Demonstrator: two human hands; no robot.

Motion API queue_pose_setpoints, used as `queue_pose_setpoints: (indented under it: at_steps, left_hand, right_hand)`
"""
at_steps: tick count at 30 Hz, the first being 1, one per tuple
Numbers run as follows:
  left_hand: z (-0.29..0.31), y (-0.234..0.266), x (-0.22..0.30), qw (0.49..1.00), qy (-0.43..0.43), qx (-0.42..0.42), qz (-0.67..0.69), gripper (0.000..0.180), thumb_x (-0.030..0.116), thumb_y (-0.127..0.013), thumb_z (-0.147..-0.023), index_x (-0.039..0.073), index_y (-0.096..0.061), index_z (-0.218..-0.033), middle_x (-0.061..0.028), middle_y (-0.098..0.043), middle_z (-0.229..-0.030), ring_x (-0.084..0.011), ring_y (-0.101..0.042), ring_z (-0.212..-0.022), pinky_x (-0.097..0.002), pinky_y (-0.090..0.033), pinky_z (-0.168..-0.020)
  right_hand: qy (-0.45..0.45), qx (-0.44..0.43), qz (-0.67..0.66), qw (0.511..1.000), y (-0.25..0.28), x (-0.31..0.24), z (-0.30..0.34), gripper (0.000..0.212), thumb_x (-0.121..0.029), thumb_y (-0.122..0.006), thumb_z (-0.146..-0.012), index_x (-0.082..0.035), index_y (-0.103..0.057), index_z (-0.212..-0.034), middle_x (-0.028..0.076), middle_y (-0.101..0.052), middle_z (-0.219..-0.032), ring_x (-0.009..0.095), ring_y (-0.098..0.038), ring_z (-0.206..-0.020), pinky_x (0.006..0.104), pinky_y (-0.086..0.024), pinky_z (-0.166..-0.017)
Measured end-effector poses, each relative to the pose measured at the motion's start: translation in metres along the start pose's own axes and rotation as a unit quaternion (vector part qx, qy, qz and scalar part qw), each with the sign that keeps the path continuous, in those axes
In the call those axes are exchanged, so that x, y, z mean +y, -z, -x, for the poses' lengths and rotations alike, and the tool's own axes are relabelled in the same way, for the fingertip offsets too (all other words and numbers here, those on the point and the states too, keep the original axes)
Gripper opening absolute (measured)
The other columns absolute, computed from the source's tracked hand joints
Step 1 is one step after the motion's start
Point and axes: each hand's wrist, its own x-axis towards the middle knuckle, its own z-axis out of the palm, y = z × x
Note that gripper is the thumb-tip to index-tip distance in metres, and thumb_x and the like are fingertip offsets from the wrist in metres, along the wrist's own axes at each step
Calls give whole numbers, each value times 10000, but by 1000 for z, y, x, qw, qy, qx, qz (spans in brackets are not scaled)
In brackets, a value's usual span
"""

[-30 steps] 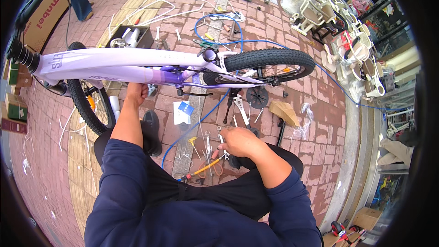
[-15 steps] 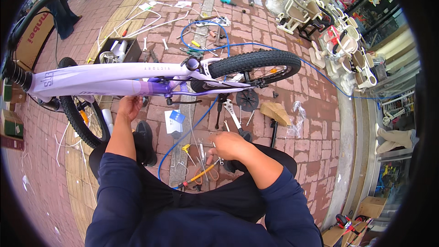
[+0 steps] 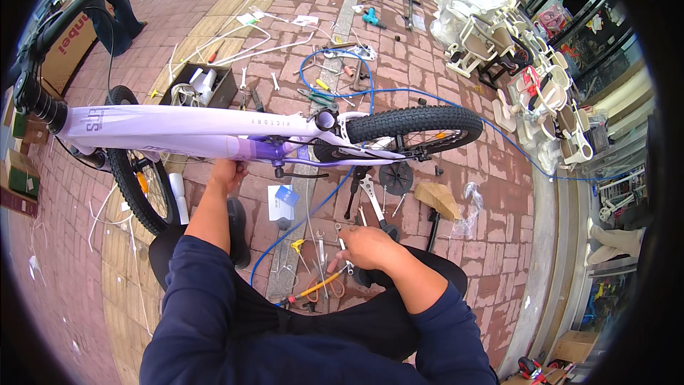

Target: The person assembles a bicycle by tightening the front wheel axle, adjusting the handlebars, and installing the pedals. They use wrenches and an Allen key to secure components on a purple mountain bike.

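A lilac bicycle frame (image 3: 178, 130) lies across the view above the brick pavement, its rear wheel (image 3: 415, 127) to the right and front wheel (image 3: 139, 178) at lower left. My left hand (image 3: 226, 173) grips the underside of the frame near the purple bottom bracket (image 3: 274, 151). My right hand (image 3: 365, 248) is low over a heap of wrenches and hex keys (image 3: 320, 271) on the ground, its fingers closed around a small silver tool (image 3: 343, 251). Yellow-handled pliers (image 3: 318, 288) lie just below that hand.
A blue hose (image 3: 335, 93) loops across the bricks. An open toolbox (image 3: 199, 85) sits beyond the frame with loose tools beside it. A pedal crank (image 3: 370, 189) and chainring disc (image 3: 396, 178) lie on the ground. White bike parts (image 3: 491, 36) are stacked at right; another person's legs (image 3: 117, 11) stand at far left.
The view has tilted so the bicycle sits lower in the picture. My left hand stays under the frame. My right hand has stayed over the tool heap, fingers closing on the small tool.
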Motion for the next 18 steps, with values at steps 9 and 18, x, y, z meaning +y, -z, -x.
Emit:
queue_pose_setpoints:
  at_steps: [9,18]
  left_hand:
    - [-13,4,-6,996,23,-59,64,291,438,-523,-1031,215,-551,-845,44,-427,-663,-123,-416,-584,-300,-427,-582]
    - [-13,5,-8,991,65,-56,100,295,440,-550,-1018,227,-539,-815,43,-450,-652,-115,-444,-585,-295,-360,-545]
  right_hand:
    - [20,20,-6,1000,-3,2,-4,427,-374,-709,-961,-18,-640,-1186,248,-718,-1069,449,-696,-1032,533,-556,-875]
    - [19,7,-6,1000,-1,-1,-7,410,-344,-678,-973,-19,-643,-1221,243,-737,-1064,447,-698,-1054,542,-549,-887]
